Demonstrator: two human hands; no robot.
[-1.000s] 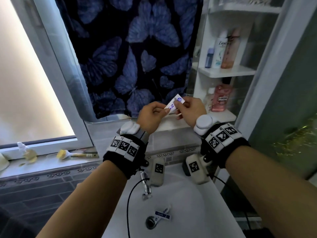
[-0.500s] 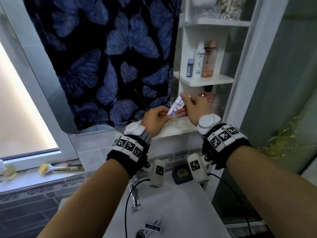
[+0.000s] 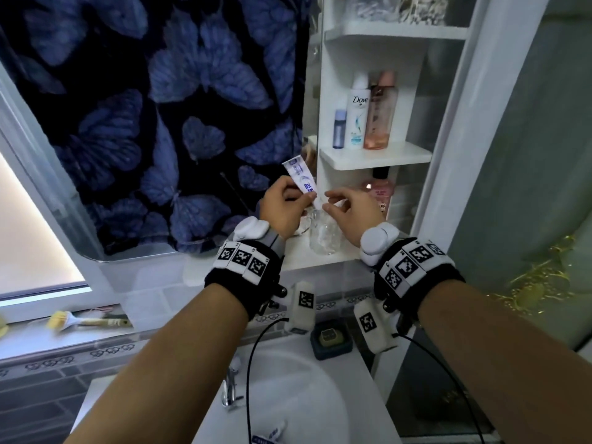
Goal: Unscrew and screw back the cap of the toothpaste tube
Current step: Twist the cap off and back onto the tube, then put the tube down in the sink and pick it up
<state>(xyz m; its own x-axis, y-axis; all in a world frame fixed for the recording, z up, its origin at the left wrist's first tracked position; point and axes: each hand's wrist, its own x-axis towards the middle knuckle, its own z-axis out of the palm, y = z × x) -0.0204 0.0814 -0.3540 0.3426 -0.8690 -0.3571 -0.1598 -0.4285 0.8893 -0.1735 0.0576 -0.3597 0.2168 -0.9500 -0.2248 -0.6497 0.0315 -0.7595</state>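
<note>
Dove bottle on white shelf, sink below

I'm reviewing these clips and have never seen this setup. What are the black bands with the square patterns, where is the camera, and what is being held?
There is no robot here: a person works with bare hands, filmed by one wide-angle camera worn on the head, looking forward and down. The black wristbands carry printed square markers and small white devices with cables; their purpose is not shown.

The left hand grips a small toothpaste tube, held tilted with its cap end pointing down and to the right. The right hand pinches that cap end; the cap itself is too hidden to tell whether it is on or off.

Behind the hands a clear glass cup stands on a white shelf unit with bottles. Below is a white sink with a tap.
</note>
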